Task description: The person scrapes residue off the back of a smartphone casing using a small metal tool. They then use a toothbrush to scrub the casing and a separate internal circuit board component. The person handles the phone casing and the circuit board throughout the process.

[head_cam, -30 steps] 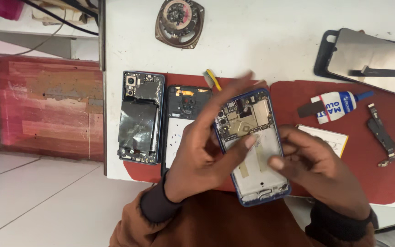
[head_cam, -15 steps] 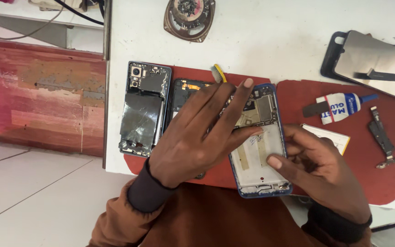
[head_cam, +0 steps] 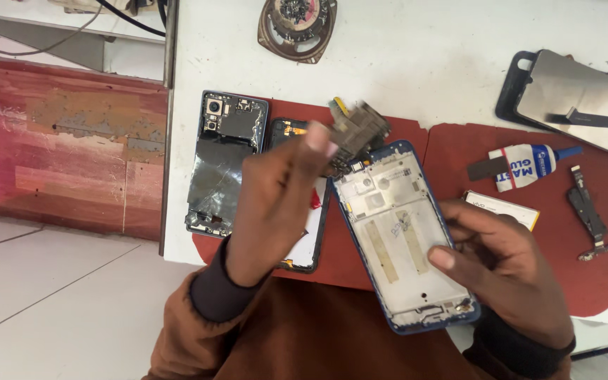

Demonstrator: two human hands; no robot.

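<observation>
Up close, the left hand (head_cam: 283,204) pinches a small circuit board (head_cam: 362,130) between its fingertips, its grip closed on the board's near edge, and holds it lifted just above the top end of a blue phone frame (head_cam: 402,232). The board looks blurred; its detail cannot be told. The right hand (head_cam: 508,274) holds the frame along its right side, thumb lying over the edge onto the pale inner plate, fingers underneath, so this grip is closed around the frame. The frame's long axis runs from upper left to lower right, its top end pointing away from the person toward the white surface (head_cam: 423,63), its bottom end hanging over the near edge above the person's lap. It sits over a dark red mat (head_cam: 529,281).

Left of the hands, an opened dark phone (head_cam: 223,162) lies upright on the mat's corner, camera end away from the person, with another black phone body (head_cam: 304,211) beside it, partly hidden by the left hand. To the right lies a small white-and-blue glue tube (head_cam: 526,167), nozzle pointing right, and just below it a flat white rectangular card (head_cam: 504,209). A black screen panel (head_cam: 578,98) rests at the far right, and a round speaker cone (head_cam: 297,24) sits at the top.
</observation>
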